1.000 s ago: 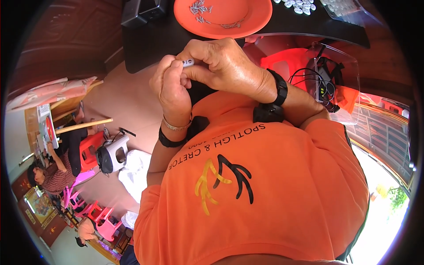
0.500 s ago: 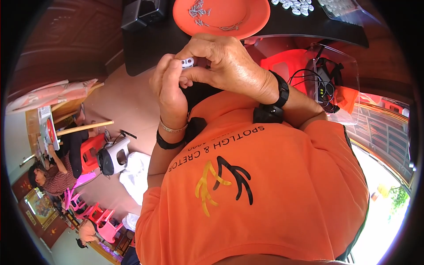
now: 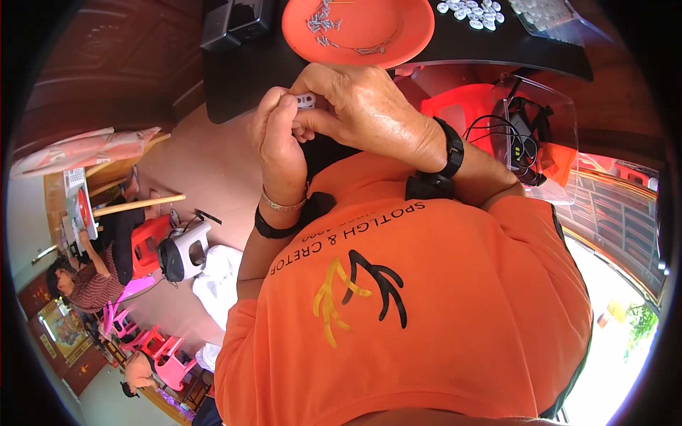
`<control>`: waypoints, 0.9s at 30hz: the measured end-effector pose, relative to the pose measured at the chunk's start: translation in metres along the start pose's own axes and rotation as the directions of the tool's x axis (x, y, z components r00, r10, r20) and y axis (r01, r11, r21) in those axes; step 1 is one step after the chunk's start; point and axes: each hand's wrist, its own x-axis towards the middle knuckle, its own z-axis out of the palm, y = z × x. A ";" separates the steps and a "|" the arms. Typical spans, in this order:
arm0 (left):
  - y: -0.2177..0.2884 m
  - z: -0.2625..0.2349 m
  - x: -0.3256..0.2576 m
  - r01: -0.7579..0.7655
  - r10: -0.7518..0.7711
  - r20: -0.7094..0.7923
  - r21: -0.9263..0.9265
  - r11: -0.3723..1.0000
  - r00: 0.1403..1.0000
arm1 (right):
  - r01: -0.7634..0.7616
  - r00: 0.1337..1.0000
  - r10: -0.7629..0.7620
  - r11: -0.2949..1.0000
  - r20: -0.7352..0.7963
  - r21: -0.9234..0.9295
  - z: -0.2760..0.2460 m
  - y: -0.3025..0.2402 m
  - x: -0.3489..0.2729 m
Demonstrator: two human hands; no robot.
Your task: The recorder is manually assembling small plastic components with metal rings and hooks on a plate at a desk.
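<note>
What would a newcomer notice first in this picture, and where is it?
Probably the bright orange shirt first, filling the lower middle of the view. Above it, the left hand and right hand meet, with a small white piece at their fingertips. At the top, an orange-red plate with small metal pieces stands on a black table.

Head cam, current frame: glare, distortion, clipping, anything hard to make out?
Head view: outdoor area at lower right blown out to white; head view: shiny highlight on the back of the right hand; head view: fisheye bends edges toward a black rim; head view: white piece with dark holes partly hidden by the hands, fine detail unreadable.
</note>
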 end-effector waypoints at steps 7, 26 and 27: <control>-0.009 -0.002 -0.001 0.002 -0.003 -0.012 -0.047 0.999 1.000 | 0.028 0.999 -0.029 0.999 0.023 0.039 0.005 0.002 -0.007; 0.000 0.002 0.004 -0.072 0.072 -0.055 -0.009 0.997 0.996 | 0.071 0.997 -0.070 0.995 -0.018 0.071 0.006 0.006 0.002; 0.000 0.002 0.005 -0.076 0.075 -0.053 -0.009 0.997 0.996 | 0.074 0.997 -0.073 0.995 -0.020 0.069 0.006 0.006 0.003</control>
